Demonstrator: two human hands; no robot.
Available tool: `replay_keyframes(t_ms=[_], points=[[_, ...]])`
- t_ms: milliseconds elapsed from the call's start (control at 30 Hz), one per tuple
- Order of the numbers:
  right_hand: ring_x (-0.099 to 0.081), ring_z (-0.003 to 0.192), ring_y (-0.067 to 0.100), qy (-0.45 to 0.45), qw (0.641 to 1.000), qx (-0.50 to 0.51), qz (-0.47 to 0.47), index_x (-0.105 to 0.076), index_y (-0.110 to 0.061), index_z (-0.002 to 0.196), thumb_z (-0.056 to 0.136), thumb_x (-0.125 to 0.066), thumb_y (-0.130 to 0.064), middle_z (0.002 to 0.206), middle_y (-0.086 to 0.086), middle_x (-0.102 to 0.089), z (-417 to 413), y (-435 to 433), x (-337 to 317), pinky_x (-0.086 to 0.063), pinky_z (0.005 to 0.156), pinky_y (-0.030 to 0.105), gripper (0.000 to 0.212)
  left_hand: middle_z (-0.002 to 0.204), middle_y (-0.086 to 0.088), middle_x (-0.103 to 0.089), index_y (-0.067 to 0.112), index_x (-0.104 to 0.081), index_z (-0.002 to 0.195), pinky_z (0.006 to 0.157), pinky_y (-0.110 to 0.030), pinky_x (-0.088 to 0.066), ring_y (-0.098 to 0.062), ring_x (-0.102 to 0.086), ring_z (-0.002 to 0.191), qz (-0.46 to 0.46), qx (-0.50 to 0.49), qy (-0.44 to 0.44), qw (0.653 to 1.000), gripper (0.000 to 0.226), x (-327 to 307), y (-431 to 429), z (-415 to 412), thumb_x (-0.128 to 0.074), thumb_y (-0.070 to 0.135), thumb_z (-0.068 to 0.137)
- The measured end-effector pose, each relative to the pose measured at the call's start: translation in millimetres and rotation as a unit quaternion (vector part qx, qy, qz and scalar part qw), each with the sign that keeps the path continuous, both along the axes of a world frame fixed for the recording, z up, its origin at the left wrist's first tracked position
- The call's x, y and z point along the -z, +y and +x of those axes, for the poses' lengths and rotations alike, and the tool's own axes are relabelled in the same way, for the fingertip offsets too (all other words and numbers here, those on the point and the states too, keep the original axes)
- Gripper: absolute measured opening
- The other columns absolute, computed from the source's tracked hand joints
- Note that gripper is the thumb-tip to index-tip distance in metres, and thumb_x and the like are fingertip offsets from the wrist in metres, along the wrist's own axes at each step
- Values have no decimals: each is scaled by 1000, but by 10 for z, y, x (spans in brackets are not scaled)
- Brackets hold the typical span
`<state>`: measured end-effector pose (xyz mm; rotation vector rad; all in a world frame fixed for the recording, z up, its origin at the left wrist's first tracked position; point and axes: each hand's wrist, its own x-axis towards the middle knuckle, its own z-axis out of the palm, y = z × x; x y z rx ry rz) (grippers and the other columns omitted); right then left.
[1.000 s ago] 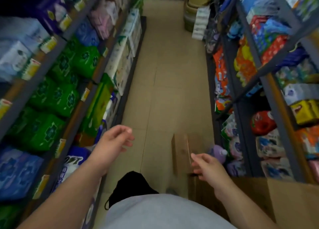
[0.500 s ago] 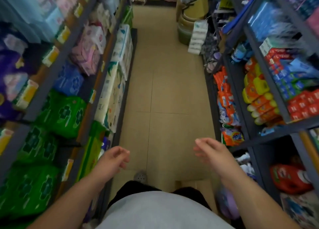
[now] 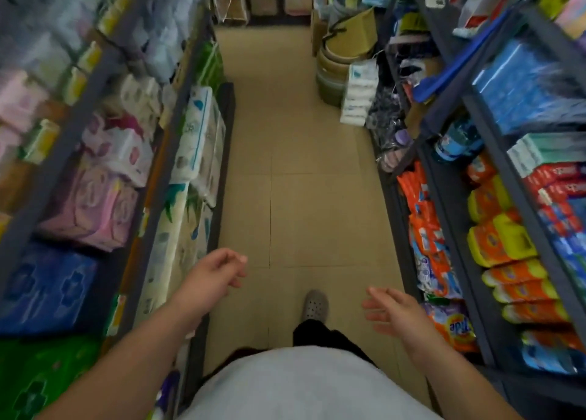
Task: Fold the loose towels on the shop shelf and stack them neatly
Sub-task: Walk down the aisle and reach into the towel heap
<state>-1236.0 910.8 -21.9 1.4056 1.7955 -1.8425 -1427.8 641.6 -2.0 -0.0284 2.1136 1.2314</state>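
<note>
I see no towel in this view, loose or folded, so I judge the task is at the search and approach step, with no folding begun. My left hand [image 3: 212, 280] hangs over the near left of the floor [image 3: 301, 166] with its fingers loosely curled round nothing. My right hand [image 3: 396, 312] is spread and relaxed on the near right, also empty. One grey shoe [image 3: 314, 304] is planted between them. The left shelf [image 3: 73, 134] holds pink packs [image 3: 95, 204] and white paper-roll packs [image 3: 196, 140], and the right shelf [image 3: 507, 178] holds orange detergent bags [image 3: 421, 229] and yellow-capped pouches [image 3: 507, 248]. High on the far right there are blue packets [image 3: 520, 83] that might be cloth goods, but they are too blurred for me to call them towels. The next move, as I read it, is to get to the shelf that actually carries the towels, then face it squarely with both hands free. The aisle is narrow. At its far end stacked basins [image 3: 336, 64] and a column of white packs [image 3: 358, 96] stand on the floor beside the right shelf and pinch the passage. The detergent bags bulge past their shelf edge, so a swinging right arm could brush them.
</note>
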Motion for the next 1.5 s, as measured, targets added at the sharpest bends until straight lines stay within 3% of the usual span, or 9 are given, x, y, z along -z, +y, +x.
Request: replay_keyframes(t_ms=[233,367,667,833,967,1100,1233,1367,1500], points=[[-69,91,24,-3,1000,-24,15,-69,-10,104,100,-61,-31,99,7,-75,-1330,1176,-65,-51,80,36,23,92,3,-76,18,-69,98,76,-35,-50,-19,-71,85,7,31,18,999,19,-298,1281,-1462,-59,34,101],[-70,89,21,35,999,-13,39,-70,-14,98,100,-61,-32,99,8,-76,-2275,1779,-187,-52,80,36,20,93,0,-76,19,-70,98,74,-35,-51,-23,-71,87,-8,43,-17,999,19,-93,1787,-2232,-60,34,100],[-71,90,19,92,992,64,58,-71,-16,107,101,-59,-30,100,5,-76,-4335,2968,-494,-55,84,35,19,96,-2,-76,20,-69,107,80,-39,-53,-25,-71,90,-54,101,-64,991,23,365,3024,-4453,-60,39,100],[-72,88,19,71,986,144,51,-70,-13,109,101,-59,-30,98,5,-77,-4964,3545,-614,-54,85,38,21,103,-5,-73,22,-64,107,81,-37,-51,-26,-68,95,-51,169,-49,983,16,30,4061,-5618,-58,36,101],[-71,88,23,59,973,223,31,-69,-8,109,100,-61,-28,99,11,-77,-5248,4051,-555,-52,86,40,23,105,-13,-72,10,-67,108,73,-33,-47,-23,-65,87,-12,226,-18,974,24,-240,5113,-6294,-57,31,103],[-64,82,21,50,955,292,2,-66,-5,103,100,-61,-26,91,12,-74,-5524,4668,-448,-46,71,31,22,98,-9,-74,7,-67,104,73,-33,-46,-23,-66,86,27,287,9,958,23,-454,6247,-6696,-59,28,101],[-57,70,13,63,951,303,-16,-66,-7,98,100,-61,-28,87,11,-64,-5864,5444,-423,-41,58,22,22,95,-6,-76,15,-70,102,76,-37,-50,-23,-69,85,83,327,34,941,17,-725,7366,-6937,-60,29,101],[-71,83,16,114,955,272,27,-72,-17,103,100,-60,-31,98,5,-76,-6250,6247,-996,-56,80,30,19,98,-6,-75,19,-70,101,86,-46,-55,-24,-70,89,139,389,70,908,14,-1249,8391,-7045,-60,29,101],[-71,95,10,197,938,229,167,-74,-33,102,97,-62,-35,101,-6,-76,-6519,6965,-1855,-57,91,33,13,98,-7,-74,23,-69,105,82,-39,-55,-27,-69,92,204,448,136,860,12,-1790,9318,-7093,-60,28,99]])
